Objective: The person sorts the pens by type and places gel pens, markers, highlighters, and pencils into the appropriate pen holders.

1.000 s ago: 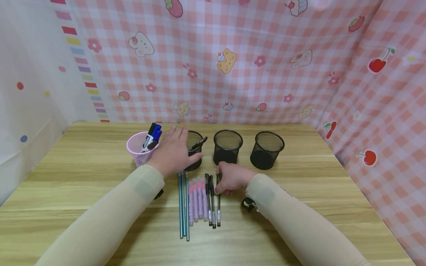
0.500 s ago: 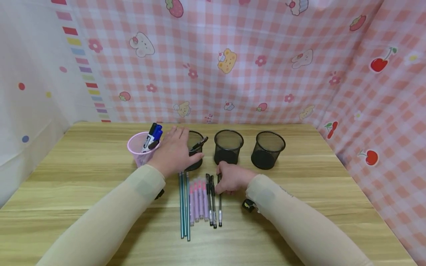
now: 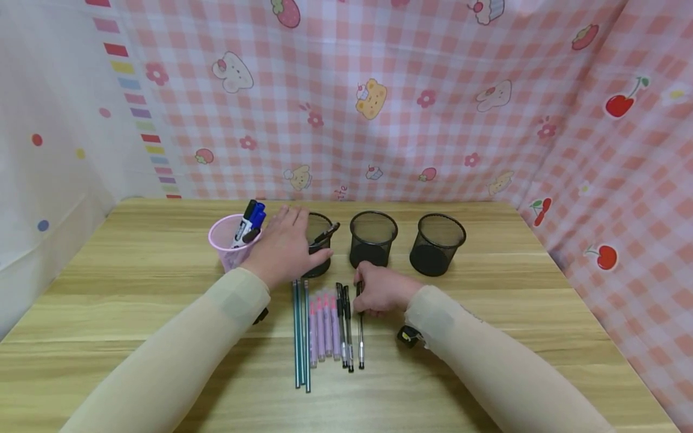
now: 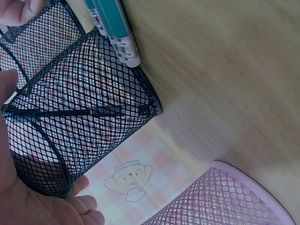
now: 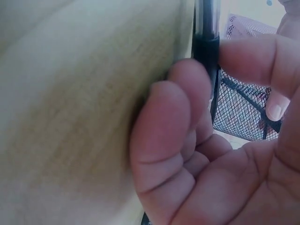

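Observation:
My left hand [image 3: 281, 246] holds the rim of a black mesh pen cup [image 3: 320, 266], thumb on the near side, fingers reaching round. In the left wrist view, fingertips [image 4: 84, 204] show past that cup's rim. One black pen [image 3: 326, 233] leans inside it. My right hand [image 3: 385, 290] is low over the table and pinches a black gel pen [image 3: 361, 346] near its capped end; thumb and fingers meet on it in the right wrist view. Two similar gel pens [image 3: 348, 337] lie just left of it.
A pink mesh cup [image 3: 223, 243] at left holds several markers [image 3: 249, 222]. Two more black mesh cups [image 3: 372, 249] [image 3: 433, 255] stand to the right. Several pink-purple highlighters [image 3: 327, 331] and three teal pencils [image 3: 297, 343] lie side by side in front. A checked curtain [image 3: 325, 90] hangs behind.
The right hand and its pinched pen have shifted slightly right, away from the two gel pens beside it. The left hand stays on its cup.

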The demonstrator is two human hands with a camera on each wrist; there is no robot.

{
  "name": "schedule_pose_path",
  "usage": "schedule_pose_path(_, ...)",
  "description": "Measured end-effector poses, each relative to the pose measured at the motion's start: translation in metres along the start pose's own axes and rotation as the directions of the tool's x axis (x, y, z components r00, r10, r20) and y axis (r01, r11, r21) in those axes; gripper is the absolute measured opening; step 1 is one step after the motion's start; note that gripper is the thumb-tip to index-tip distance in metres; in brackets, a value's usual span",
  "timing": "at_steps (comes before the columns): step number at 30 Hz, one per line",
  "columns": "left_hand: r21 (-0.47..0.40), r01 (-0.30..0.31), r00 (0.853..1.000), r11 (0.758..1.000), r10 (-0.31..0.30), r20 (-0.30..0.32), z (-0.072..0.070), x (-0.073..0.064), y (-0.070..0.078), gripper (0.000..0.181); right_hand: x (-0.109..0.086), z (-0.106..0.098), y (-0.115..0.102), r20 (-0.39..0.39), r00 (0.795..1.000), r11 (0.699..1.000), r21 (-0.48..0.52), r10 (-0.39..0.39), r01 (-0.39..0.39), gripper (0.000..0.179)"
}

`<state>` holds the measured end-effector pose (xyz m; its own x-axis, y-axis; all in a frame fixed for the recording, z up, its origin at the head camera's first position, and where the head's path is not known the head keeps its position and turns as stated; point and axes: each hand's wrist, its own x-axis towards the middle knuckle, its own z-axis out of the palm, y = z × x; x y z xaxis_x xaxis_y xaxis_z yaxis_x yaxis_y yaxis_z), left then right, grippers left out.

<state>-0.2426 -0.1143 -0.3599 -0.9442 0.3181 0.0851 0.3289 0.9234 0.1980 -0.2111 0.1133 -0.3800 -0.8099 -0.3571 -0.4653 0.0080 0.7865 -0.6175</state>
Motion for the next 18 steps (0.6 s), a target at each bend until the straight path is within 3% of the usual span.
schedule_pose_path(18, 0.011, 0.003, 1.000, 1.000, -0.003, 0.009, 0.000, 0.000, -0.001, 0.107, -0.012, -0.010, 0.005, -0.171, 0.977, 0.992, -0.018, -0.127, 0.126, 0.059)
